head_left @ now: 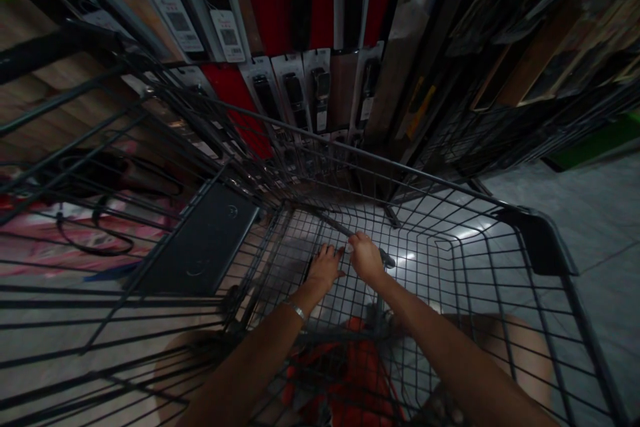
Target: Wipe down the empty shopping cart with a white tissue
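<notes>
Both of my arms reach down into a wire shopping cart [430, 180]. My right hand [367, 259] is closed around a long, thin grey item [333, 221], strip-like or rod-like; its exact kind is unclear in the dim light. One end runs toward the cart's far left corner, and a rounded end [387, 258] sticks out right of the fist. Just to the left, my left hand [325, 268] is open with its fingers spread, low over the cart's wire floor [320, 307]. A metal bracelet [294, 309] circles the left wrist.
Racks of packaged items with tags [227, 37] and red panels [267, 0] stand beyond the cart. A dark flat panel [200, 240] is at the cart's left side. Pink goods [125, 220] lie farther left. Something orange-red [357, 367] shows through the wires near my legs.
</notes>
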A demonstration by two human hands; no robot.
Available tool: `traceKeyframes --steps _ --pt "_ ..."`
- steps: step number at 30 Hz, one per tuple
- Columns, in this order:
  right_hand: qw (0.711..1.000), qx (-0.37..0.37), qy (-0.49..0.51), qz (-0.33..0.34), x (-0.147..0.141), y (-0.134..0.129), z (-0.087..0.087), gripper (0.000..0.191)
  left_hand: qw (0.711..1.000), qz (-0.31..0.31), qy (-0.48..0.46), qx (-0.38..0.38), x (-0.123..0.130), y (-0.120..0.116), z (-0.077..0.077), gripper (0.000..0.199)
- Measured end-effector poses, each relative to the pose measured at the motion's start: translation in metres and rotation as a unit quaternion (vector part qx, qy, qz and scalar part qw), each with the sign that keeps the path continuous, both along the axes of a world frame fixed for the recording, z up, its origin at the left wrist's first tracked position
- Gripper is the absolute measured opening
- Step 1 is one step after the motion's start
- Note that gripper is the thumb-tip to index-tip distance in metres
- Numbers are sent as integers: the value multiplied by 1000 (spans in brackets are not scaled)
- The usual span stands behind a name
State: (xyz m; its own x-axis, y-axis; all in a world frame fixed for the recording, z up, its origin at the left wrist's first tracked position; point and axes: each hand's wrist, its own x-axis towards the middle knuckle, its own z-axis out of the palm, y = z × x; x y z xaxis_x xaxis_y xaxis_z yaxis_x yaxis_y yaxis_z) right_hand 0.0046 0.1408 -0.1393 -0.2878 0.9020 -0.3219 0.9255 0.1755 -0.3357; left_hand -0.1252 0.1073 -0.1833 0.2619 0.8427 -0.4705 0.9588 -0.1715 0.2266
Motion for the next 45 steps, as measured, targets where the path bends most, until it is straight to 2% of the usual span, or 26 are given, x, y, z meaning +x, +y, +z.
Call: traceKeyframes --steps 5,13,20,24,36,40,43,45 --pt "999 10 -39 -24 -4 16 -14 31 1000 -14 -1 22 -1 -1 0 61" --pt "999 -15 -40 12 -8 10 -22 32 1000 -17 -4 23 -2 -1 -3 62" --pt "996 -49 12 76 -6 -23 -26 33 1000 -5 -6 11 -1 -1 -4 56" --pt "996 -65 13 64 -7 -42 -28 29 1000 -5 -3 -6 -1 -1 -1 57" --pt "995 -87 -1 54 -3 -44 -18 30 1000 -18 10 -6 0 1 4 58" --pt "989 -89 -26 111 -1 -46 -13 33 1000 -18 9 -10 0 1 2 59" --pt "976 -138 -58 160 -2 -45 -7 34 1000 -16 14 -10 0 2 1 60" --pt "972 -156 -67 160 -3 -40 -2 30 1000 -16 10 -10 0 2 2 60"
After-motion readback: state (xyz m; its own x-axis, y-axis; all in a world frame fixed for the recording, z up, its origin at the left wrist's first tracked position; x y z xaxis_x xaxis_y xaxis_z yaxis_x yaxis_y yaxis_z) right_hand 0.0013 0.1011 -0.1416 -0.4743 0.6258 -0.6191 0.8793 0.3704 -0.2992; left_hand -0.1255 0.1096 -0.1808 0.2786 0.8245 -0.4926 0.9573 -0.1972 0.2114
